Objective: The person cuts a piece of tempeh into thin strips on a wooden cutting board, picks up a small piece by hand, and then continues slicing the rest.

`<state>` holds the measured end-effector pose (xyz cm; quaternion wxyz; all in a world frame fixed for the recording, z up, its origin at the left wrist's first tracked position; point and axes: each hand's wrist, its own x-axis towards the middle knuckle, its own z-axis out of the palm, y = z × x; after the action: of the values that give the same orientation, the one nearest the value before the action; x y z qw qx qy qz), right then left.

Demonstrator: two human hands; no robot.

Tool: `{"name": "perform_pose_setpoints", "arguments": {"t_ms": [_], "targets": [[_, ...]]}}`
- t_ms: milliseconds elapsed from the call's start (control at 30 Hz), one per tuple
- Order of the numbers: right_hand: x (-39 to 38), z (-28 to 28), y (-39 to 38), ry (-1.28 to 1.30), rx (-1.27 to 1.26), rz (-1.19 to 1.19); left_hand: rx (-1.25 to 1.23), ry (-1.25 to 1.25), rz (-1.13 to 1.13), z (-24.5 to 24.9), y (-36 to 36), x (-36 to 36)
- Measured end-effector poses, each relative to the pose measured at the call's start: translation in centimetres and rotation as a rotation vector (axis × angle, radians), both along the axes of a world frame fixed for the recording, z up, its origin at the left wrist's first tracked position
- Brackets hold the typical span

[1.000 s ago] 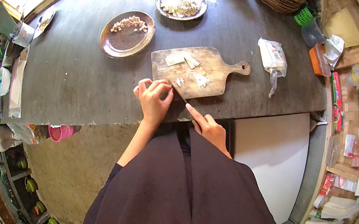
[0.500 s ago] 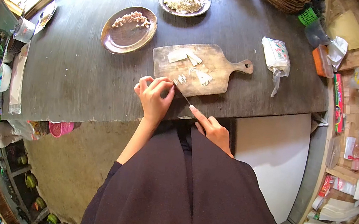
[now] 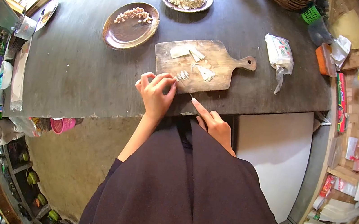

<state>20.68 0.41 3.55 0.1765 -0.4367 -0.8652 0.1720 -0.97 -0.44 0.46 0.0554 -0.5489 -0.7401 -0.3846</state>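
A wooden cutting board (image 3: 219, 67) lies near the table's front edge, its handle to the right. White pieces (image 3: 179, 52) and thin slivers (image 3: 206, 73) rest on it. My left hand (image 3: 157, 92) is at the board's lower left corner, its fingers pinched by small cut pieces (image 3: 182, 75); what the fingertips hold is too small to make out. My right hand (image 3: 215, 125) grips a thin knife (image 3: 190, 95) at the front edge, index finger stretched along it. Most of the knife is hard to see.
A brown plate (image 3: 128, 37) with small chunks stands behind left, and another plate (image 3: 185, 8) with a pale shredded heap further back. Right of the board lies a white plastic package (image 3: 279, 54). An orange container (image 3: 325, 58) sits at the right edge.
The view has shifted slightly, so the table and board appear a little higher. The knife shows less of its blade now. Both hands keep nearly the same places.
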Motion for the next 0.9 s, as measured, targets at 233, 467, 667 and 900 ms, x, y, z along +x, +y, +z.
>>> {"name": "perform_pose_setpoints", "arguments": {"t_ms": [233, 467, 667, 900], "targets": [[0.6, 1.2, -0.7, -0.058, -0.095, 0.013, -0.026, 0.015, 0.017, 0.3, 0.0, 0.2], [0.6, 1.0, -0.7, -0.059, -0.097, 0.018, -0.022, 0.009, 0.014, 0.3, 0.0, 0.1], [-0.5, -1.2, 0.2, -0.066, 0.014, 0.018, 0.024, 0.059, 0.015, 0.1, 0.1, 0.1], [0.1, -0.6, -0.1, -0.025, 0.014, 0.029, 0.003, 0.076, 0.01, 0.4, 0.0, 0.1]]}}
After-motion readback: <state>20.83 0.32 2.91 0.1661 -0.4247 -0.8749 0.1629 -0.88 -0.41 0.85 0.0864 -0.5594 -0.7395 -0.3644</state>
